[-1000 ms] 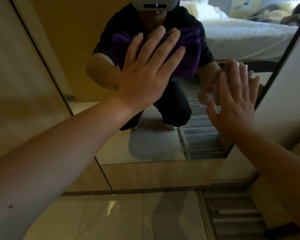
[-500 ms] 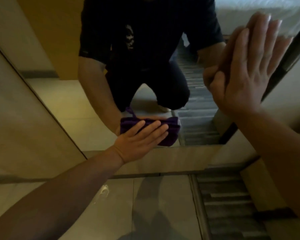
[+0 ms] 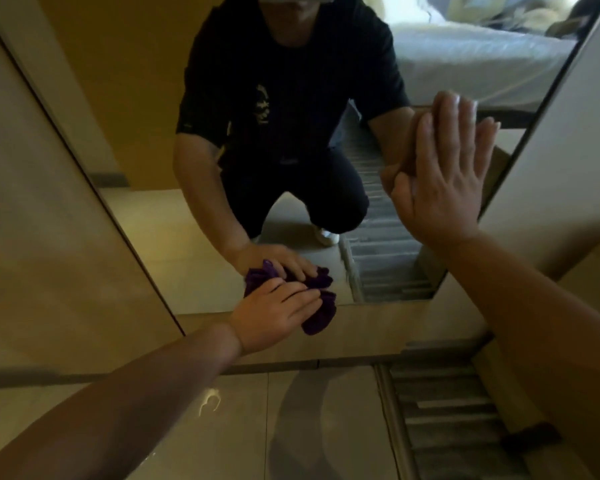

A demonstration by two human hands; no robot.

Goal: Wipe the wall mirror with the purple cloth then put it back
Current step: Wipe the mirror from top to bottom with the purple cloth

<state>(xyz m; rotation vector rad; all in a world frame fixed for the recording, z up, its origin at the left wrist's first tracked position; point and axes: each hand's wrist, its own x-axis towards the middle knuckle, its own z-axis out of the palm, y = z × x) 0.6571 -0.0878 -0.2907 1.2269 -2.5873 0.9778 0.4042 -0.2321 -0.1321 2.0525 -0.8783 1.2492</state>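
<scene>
The wall mirror fills the upper middle of the head view, reaching down almost to the floor. My left hand presses the bunched purple cloth against the mirror's bottom edge, with part of the cloth hanging below onto the beige wall strip. My right hand lies flat on the glass near the mirror's right edge, fingers spread and pointing up, holding nothing. The mirror reflects me crouching in a dark shirt, with both hands doubled in the glass.
Beige wall panels flank the mirror on the left and right. Pale floor tiles run below, next to a grey striped carpet. A white bed shows only as a reflection.
My left hand swept the cloth from the upper mirror down to its bottom edge, and the cloth has bunched and now hangs past the edge. My right hand stayed flat on the glass.
</scene>
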